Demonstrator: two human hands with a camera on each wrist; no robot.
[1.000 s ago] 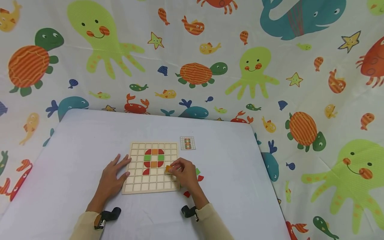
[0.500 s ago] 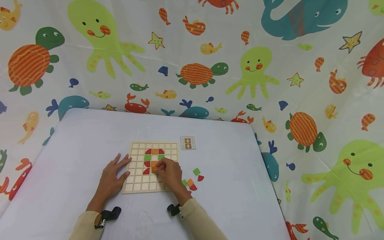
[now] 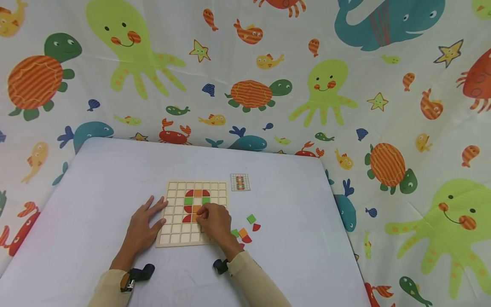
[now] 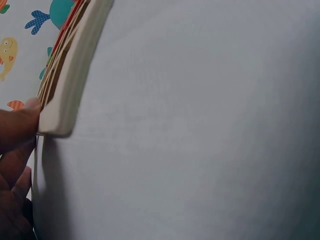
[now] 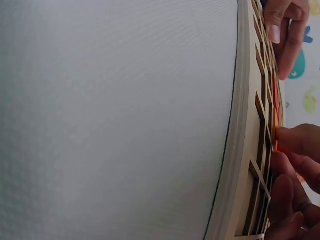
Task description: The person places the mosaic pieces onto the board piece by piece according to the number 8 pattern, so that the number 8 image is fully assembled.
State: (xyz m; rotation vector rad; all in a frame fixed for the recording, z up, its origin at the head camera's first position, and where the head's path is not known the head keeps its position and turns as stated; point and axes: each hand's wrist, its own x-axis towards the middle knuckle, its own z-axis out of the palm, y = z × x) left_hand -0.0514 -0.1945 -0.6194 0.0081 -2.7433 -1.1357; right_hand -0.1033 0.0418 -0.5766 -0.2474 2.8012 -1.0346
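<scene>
A square wooden grid board lies on the white table. Red quarter-round, green and orange square tiles fill part of its grid, among them a red tile in the lowest filled row. Beside that tile, my right hand pinches an orange square tile at a cell of the board; the fingers partly cover it. The right wrist view shows the fingertips right at the orange tile. My left hand rests against the board's left edge with its fingers spread. In the left wrist view, its thumb touches the board's corner.
Loose tiles lie right of the board: a green square, an orange square, a red quarter-round and others. A small pattern card lies beyond the board's upper right corner. A sea-animal printed cloth hangs behind the table.
My right hand has moved left over the board, carrying the orange tile from the board's right side to the cell beside the lowest red tile. The left hand has stayed in place.
</scene>
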